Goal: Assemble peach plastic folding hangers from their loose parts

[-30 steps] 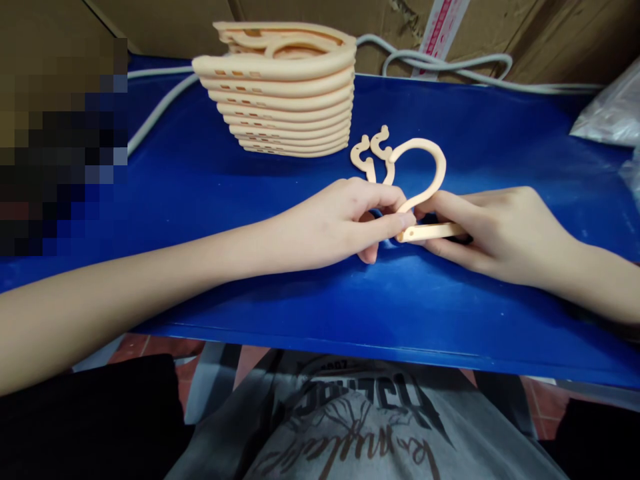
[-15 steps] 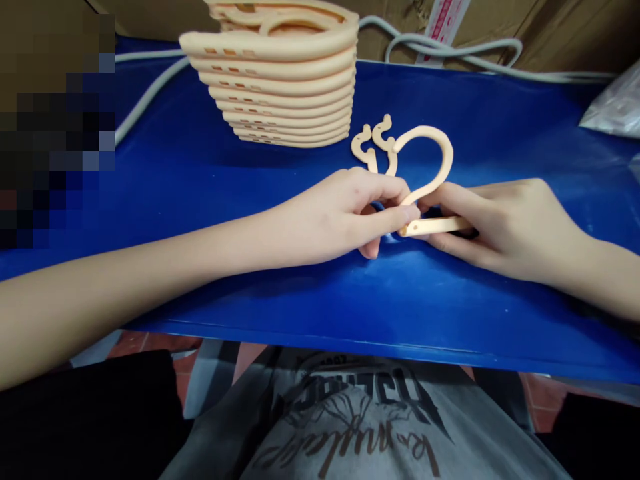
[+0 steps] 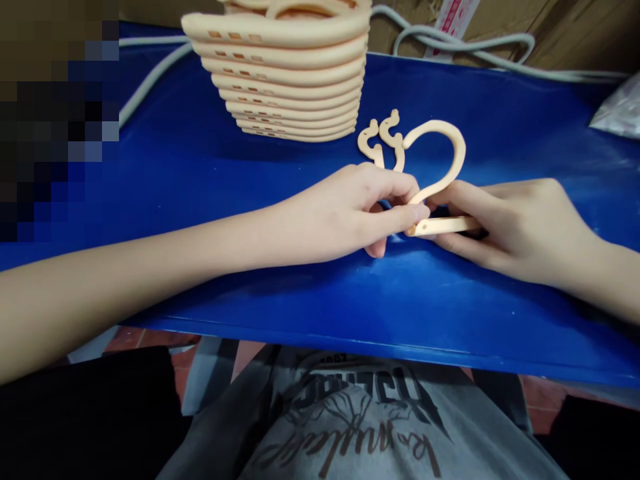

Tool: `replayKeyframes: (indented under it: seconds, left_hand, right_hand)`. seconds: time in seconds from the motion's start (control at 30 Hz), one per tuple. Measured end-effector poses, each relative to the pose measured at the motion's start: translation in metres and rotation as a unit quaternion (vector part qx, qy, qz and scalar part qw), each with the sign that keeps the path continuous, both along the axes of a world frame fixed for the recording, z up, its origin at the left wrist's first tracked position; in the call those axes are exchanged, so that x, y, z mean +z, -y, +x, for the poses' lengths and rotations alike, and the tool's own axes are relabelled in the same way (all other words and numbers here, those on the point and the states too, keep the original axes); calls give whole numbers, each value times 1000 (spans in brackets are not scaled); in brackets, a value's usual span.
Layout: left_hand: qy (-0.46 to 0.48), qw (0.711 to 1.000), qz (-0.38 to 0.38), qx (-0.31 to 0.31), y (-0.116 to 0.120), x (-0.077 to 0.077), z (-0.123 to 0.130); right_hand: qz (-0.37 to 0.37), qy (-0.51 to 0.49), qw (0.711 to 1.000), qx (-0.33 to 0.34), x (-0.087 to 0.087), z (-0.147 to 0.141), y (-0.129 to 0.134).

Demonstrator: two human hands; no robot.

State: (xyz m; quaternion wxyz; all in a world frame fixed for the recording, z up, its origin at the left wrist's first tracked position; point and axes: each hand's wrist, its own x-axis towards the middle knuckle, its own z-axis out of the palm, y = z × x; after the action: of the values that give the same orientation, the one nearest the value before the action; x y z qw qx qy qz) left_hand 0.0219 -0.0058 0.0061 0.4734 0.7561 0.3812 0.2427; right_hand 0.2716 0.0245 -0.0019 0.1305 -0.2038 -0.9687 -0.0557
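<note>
The left hand (image 3: 345, 210) has its thumb and forefinger pressed together on the lower end of the hook (image 3: 459, 152), and the right hand (image 3: 530, 230) is closed on the bar (image 3: 447, 225), so neither hand is free. Both pieces are between the two hands, above the blue table (image 3: 250, 300), and they meet near the tip of the left thumb. The long axis of the bar runs nearly from left to right, almost parallel to the near edge of the table. Its left end, with a small hole, is just beside the left thumb, and its right end goes into the right hand, where I cannot see it. From the left fingertips the hook goes away from the person and to the right, then bends back to the left, so that its opening looks to the left. The left hand is therefore nearer to the meeting place, though the right fingertips are also close. Whether hook and bar are joined there, the fingers hide. Beyond the left fingers stand out two small curls (image 3: 385, 129), their lower parts covered by the hand; the right one seems to reach the tip of the hook. Farther away, to the left, is the stack (image 3: 285, 83).
</note>
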Motion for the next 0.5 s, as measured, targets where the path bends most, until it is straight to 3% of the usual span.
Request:
replayKeyframes:
  seconds: [0.5]
  left_hand:
    - [0,1000,-7,-2,1,0,1]
  right_hand:
    - [-7,-5,1000,-5,-2,1,0]
